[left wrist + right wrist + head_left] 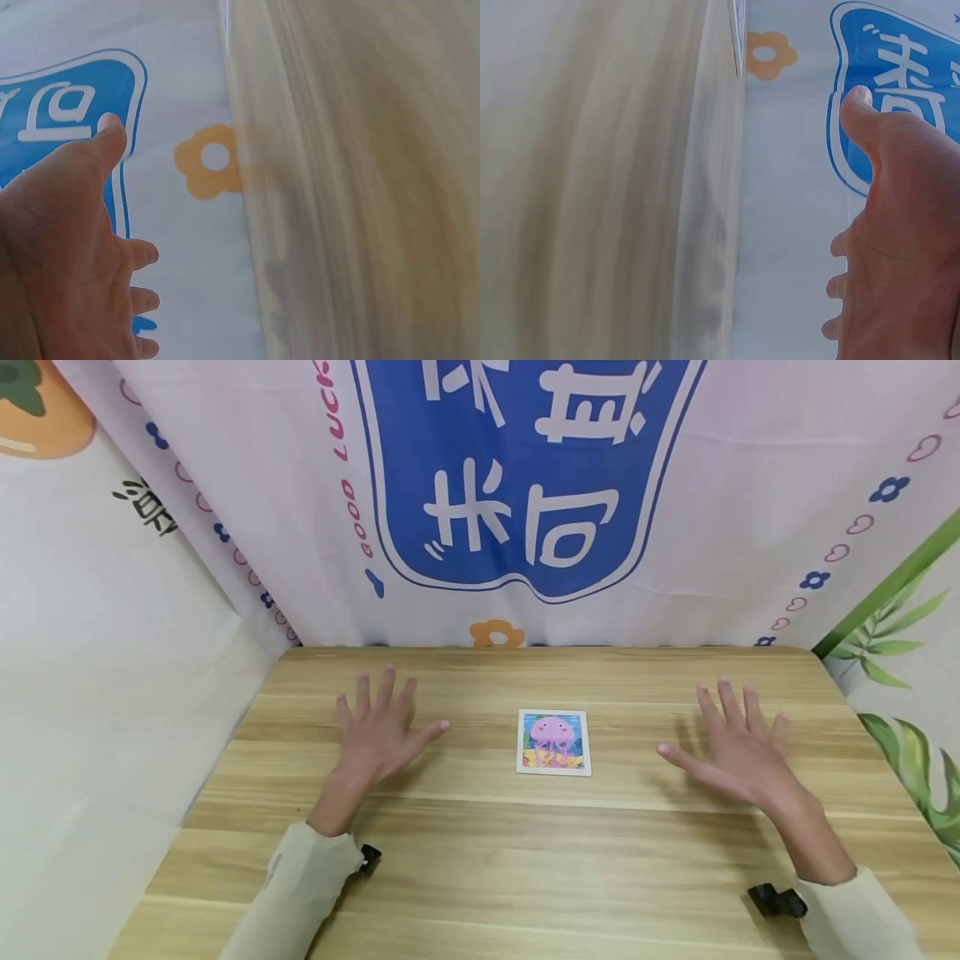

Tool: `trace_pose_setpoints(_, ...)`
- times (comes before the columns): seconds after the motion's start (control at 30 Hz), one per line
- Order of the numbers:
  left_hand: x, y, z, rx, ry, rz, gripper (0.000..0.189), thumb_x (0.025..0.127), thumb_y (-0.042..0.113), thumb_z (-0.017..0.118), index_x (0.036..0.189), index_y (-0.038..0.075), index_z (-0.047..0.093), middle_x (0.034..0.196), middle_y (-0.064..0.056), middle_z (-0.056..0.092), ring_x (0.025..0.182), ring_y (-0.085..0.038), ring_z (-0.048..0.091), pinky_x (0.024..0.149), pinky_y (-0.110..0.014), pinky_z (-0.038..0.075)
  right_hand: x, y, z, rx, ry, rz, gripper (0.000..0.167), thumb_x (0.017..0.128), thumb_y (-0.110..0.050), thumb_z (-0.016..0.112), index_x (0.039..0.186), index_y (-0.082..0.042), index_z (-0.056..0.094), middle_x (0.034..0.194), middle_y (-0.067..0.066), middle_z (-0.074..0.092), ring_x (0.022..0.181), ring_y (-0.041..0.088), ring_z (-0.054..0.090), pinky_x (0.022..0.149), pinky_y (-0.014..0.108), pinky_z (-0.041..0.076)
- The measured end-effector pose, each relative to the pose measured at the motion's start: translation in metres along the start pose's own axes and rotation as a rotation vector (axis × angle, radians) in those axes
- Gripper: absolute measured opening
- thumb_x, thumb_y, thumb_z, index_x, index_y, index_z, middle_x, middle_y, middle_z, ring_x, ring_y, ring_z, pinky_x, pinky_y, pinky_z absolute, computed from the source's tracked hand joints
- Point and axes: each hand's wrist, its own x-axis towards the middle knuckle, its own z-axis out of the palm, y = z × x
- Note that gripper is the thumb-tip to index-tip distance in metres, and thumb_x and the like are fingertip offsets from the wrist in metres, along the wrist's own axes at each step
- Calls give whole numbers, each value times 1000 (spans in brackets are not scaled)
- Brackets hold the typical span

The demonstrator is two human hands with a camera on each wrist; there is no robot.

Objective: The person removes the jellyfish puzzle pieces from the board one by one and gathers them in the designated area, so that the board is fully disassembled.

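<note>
A square picture with a white border lies flat on the wooden table, showing a pink jellyfish on a blue and yellow ground. To its left is my left hand, fingers spread and thumb toward the picture. My right hand is on the other side, also spread, with a shadow beside it. Neither hand touches the picture or holds anything. In the left wrist view the left hand shows its thumb and several fingertips; the right wrist view shows the right hand likewise.
The wood-grain table ends at a printed cloth hanging behind it, with a blue panel and an orange flower. Light cloth walls stand at both sides. Dark wrist mounts sit near the cuffs.
</note>
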Motion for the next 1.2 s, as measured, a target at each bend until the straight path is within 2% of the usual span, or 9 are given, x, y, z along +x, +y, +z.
trace_pose_setpoints(0.17, 2, 18, -2, -15, 3, 28, 108, 93, 92, 37, 173, 21, 24, 183, -14, 1, 166, -50, -10, 126, -80, -10, 10, -15, 5, 5, -10, -26, 118, 97, -78, 54, 172, -3, 3, 176, 26, -19, 158, 60, -21, 112, 92, -12)
trace_pose_setpoints(0.37, 6, 43, 2, -26, -5, 95, 101, 97, 84, 47, 173, 22, 26, 183, -14, 5, 167, -50, -1, 126, -81, -1, 17, -35, 11, 4, -13, -64, 118, 96, -78, 57, 173, -4, 6, 178, 27, -10, 161, 59, -13, 116, 90, -8)
trace_pose_setpoints(0.67, 9, 77, 6, -76, -87, 192, 90, 101, 69, 59, 172, 21, 29, 182, -11, 15, 166, -48, 11, 129, -77, 3, 29, -56, 19, 90, -25, -182, 112, 99, -67, 64, 172, -2, 10, 180, 22, -6, 165, 53, -8, 125, 82, 1)
trace_pose_setpoints(0.8, 11, 87, 7, -75, -109, 245, 86, 102, 62, 64, 170, 18, 33, 180, -13, 22, 165, -48, 19, 130, -75, 12, 35, -63, 24, 141, -29, -234, 104, 100, -57, 69, 170, 2, 19, 180, 25, 4, 165, 52, 0, 130, 75, 6)
trace_pose_setpoints(0.93, 11, 94, 10, -112, -119, 300, 81, 103, 53, 68, 168, 15, 37, 178, -16, 27, 163, -47, 26, 131, -70, 21, 41, -68, 28, 192, -44, -276, 92, 102, -46, 73, 167, 3, 29, 179, 25, 15, 165, 50, 10, 132, 70, 15)
trace_pose_setpoints(1.2, 12, 101, 15, -198, -141, 433, 69, 102, 38, 75, 161, 12, 50, 172, -18, 39, 158, -39, 41, 131, -58, 31, 57, -81, 34, 210, -26, -343, 69, 102, -28, 75, 156, 5, 50, 165, 27, 46, 155, 48, 40, 128, 64, 32)
